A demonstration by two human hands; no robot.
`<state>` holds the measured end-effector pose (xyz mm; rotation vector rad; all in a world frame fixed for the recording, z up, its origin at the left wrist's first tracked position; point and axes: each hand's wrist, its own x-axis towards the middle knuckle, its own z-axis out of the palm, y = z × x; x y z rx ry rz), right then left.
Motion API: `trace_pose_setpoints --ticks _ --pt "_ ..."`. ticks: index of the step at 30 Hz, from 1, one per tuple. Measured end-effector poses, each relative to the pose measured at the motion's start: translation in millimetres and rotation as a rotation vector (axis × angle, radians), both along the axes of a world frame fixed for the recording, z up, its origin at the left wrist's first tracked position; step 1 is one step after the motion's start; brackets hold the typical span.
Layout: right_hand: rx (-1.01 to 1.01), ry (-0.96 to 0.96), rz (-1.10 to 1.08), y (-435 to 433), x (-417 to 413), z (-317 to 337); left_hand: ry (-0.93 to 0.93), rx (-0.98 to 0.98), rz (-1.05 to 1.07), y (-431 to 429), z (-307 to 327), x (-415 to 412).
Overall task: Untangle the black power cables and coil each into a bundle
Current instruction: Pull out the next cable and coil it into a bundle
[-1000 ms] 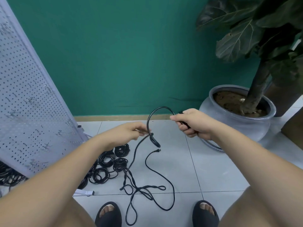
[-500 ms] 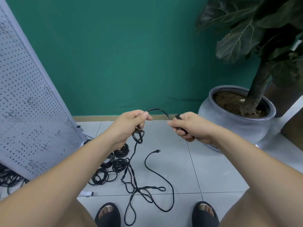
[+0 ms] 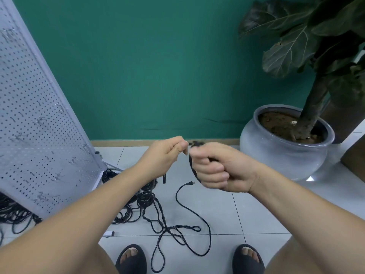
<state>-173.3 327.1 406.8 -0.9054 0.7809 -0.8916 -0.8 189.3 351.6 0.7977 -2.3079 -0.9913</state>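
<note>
My left hand point(image 3: 165, 155) pinches a black power cable point(image 3: 194, 144) between thumb and fingertips, up in front of the wall's baseboard. My right hand point(image 3: 215, 171) is curled into a fist round the same cable, close beside the left hand. The cable's slack drops to the tiled floor and lies in a twisted tangle point(image 3: 177, 232) between my feet, with a free plug end point(image 3: 190, 183) lying below my right hand. Several black coiled bundles point(image 3: 145, 200) sit on the floor under my left forearm.
A white pegboard panel point(image 3: 33, 123) leans at the left, with more black cables point(image 3: 11, 214) behind its base. A large grey plant pot point(image 3: 284, 153) stands at the right against the green wall. My sandalled feet point(image 3: 131, 258) are at the bottom edge.
Both hands have come together: the right hand moved left and down toward the left hand, closing the cable loop that arched between them. The left hand rose slightly.
</note>
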Motion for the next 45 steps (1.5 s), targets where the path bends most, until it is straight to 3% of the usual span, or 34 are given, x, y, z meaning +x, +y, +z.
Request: trace_pose_setpoints --ticks 5,10,13,20,24,30,34,39,45 --pt "-0.131 -0.059 -0.451 -5.7 8.2 15.2 -0.069 0.012 -0.036 18.0 -8.8 -11.8" --pt "-0.225 -0.031 -0.639 -12.2 7.5 25.8 -0.171 0.046 -0.063 40.7 -12.5 -31.2" --pt "-0.3 0.124 -0.757 -17.7 0.5 28.7 -0.213 0.01 -0.102 45.1 -19.2 -36.7" --pt "-0.414 0.225 -1.018 -25.1 -17.1 37.7 -0.032 0.215 0.022 22.7 -38.6 -32.0" --pt "-0.516 0.451 -0.999 -30.3 -16.1 26.0 0.032 0.176 0.153 21.8 -44.7 -33.6" --pt "-0.593 0.691 -0.857 -36.3 -7.5 13.7 -0.292 -0.378 0.029 37.9 -49.5 -38.0" --pt "-0.588 0.8 -0.791 -38.8 -6.6 8.1 -0.189 -0.625 0.009 38.2 -49.3 -40.6" --pt "-0.574 1.076 -0.728 -46.6 -30.2 -2.3 -0.134 -0.641 -0.062 39.7 -43.3 -39.8" --pt "-0.51 1.515 -0.565 -58.3 -48.5 -18.7 -0.041 -0.404 0.027 35.1 -23.1 -30.8"
